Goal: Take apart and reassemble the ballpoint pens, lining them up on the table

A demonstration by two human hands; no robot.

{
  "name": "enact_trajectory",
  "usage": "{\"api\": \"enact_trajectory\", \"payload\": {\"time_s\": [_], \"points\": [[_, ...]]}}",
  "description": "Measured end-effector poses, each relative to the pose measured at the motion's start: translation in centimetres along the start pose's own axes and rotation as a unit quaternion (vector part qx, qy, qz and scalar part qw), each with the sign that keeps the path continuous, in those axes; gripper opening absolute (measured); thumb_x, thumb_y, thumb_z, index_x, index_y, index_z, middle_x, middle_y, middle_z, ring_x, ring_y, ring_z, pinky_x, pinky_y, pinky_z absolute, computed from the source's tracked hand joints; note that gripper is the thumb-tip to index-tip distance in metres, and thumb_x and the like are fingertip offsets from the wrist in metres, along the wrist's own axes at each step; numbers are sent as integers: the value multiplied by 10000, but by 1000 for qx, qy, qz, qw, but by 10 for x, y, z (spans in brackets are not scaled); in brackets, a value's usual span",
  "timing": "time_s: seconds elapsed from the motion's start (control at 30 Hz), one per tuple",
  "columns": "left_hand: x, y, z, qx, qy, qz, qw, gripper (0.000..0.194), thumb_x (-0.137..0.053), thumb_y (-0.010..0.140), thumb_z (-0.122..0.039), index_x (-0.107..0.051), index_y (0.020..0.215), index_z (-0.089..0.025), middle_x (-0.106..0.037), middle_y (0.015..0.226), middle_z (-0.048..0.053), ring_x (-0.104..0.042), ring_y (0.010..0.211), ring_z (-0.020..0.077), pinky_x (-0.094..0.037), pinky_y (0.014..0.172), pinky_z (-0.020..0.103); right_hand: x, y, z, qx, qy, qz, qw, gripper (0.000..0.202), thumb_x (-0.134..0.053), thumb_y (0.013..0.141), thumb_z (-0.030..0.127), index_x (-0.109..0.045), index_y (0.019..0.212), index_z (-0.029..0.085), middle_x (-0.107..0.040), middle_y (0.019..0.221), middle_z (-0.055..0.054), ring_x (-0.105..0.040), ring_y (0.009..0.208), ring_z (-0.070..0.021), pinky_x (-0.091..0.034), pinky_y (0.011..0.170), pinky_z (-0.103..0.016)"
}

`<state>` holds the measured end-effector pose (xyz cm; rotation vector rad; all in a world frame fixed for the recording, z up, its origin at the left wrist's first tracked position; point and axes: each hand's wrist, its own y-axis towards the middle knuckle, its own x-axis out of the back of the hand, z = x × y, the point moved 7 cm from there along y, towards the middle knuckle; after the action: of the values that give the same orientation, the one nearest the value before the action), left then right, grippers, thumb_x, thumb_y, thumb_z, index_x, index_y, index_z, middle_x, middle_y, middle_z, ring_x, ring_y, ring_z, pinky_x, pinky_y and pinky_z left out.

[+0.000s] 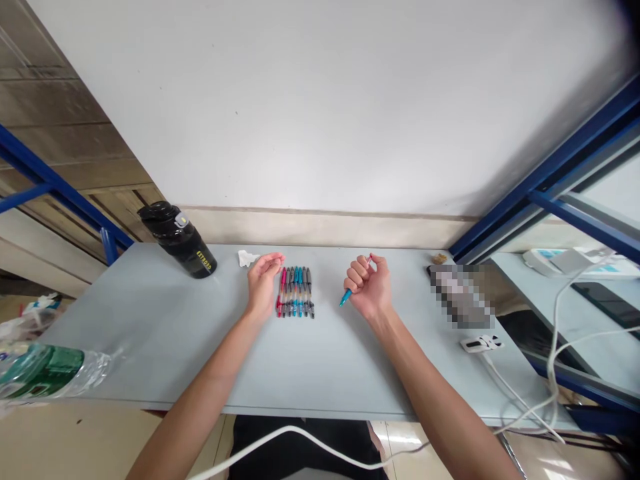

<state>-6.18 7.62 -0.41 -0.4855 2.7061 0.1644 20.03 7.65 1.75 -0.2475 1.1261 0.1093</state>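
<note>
Several pens (pixel 296 291) lie side by side in a row on the grey table (pixel 320 373), a red one at the left end, then grey and blue ones. My left hand (pixel 264 281) rests just left of the row, its thumb near the fingertips; whether anything small is between them cannot be made out. To the right of the row, my right hand (pixel 369 283) is closed round a blue pen (pixel 345 297), whose blue end sticks out below the fingers.
A black bottle (pixel 183 241) stands at the back left, near a white scrap (pixel 247 259). A plastic bottle (pixel 55 371) lies at the front left. On the right are a blurred-out phone-like object (pixel 460 295), a white plug (pixel 483 343) and cables.
</note>
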Motion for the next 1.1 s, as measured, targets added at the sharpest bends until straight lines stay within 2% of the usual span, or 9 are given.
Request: {"api": "enact_trajectory", "payload": {"time_s": [0.13, 0.4, 0.53, 0.63, 0.8, 0.87, 0.9, 1.03, 1.1], "points": [[-3, -4, 2, 10, 4, 4, 1000, 275, -893, 773, -342, -810, 996, -203, -788, 1089, 95, -720, 1116, 238, -523, 978, 359, 5, -1, 1, -2, 37, -11, 999, 431, -581, 910, 286, -183, 745, 268, -96, 605, 100, -85, 485, -110, -175, 377, -268], [-7, -7, -2, 11, -1, 11, 1000, 263, -882, 787, -325, -804, 1005, -200, -785, 1058, 90, -717, 1077, 222, -519, 955, 345, 6, -2, 6, 19, 32, -7, 999, 412, -561, 902, 283, -176, 756, 268, -96, 601, 100, -86, 476, -111, -196, 377, -271], [-6, -6, -1, 8, 0, 3, 1000, 266, -884, 775, -328, -803, 995, -204, -782, 1055, 84, -714, 1081, 223, -515, 935, 337, -1, -4, 10, 66, 9, 8, 998, 450, -628, 946, 414, -256, 742, 263, -211, 612, 88, -250, 492, -114, -376, 442, -258], [-5, -6, 0, 2, 5, -3, 1000, 270, -887, 766, -338, -799, 984, -205, -779, 1035, 80, -713, 1063, 224, -516, 916, 339, -8, -1, 9, 90, -52, 14, 995, 475, -713, 955, 444, -340, 737, 248, -369, 676, 56, -450, 603, -129, -534, 624, -284], [-3, -5, -2, -8, 14, -13, 1000, 291, -881, 773, -359, -781, 994, -198, -771, 1041, 82, -718, 1057, 227, -520, 907, 344, -7, 2, 8, 170, -259, -20, 951, 508, -594, 992, 782, -627, 975, 275, -555, 842, 5, -558, 718, -163, -519, 681, -305], [-3, -5, -3, -14, 18, -13, 1000, 296, -873, 787, -370, -772, 1005, -198, -767, 1045, 83, -720, 1051, 227, -520, 907, 347, -14, -4, 8, 222, -405, -2, 887, 536, -498, 1036, 791, -659, 1119, 286, -542, 825, 5, -541, 697, -172, -497, 691, -319], [-3, -5, -4, -18, 21, -14, 1000, 295, -867, 795, -376, -768, 1008, -198, -765, 1046, 84, -720, 1050, 228, -521, 906, 348, -21, -8, 6, 243, -495, 25, 834, 519, -473, 1066, 755, -664, 1178, 285, -563, 860, -9, -558, 725, -181, -501, 727, -334], [-2, -4, -4, -29, 35, -17, 999, 287, -847, 824, -398, -761, 1013, -199, -763, 1046, 92, -716, 1049, 230, -522, 893, 347, -38, -23, -28, 255, -791, 166, 531, 425, -417, 1148, 572, -686, 1236, 256, -632, 1155, -122, -629, 923, -243, -507, 923, -415], [-1, -3, -4, -32, 38, -21, 999, 291, -842, 834, -410, -756, 1016, -200, -763, 1048, 96, -717, 1047, 232, -523, 890, 350, -37, -28, -44, 237, -852, 201, 421, 429, -378, 1161, 529, -683, 1217, 233, -631, 1172, -149, -633, 948, -267, -504, 955, -445]]}}
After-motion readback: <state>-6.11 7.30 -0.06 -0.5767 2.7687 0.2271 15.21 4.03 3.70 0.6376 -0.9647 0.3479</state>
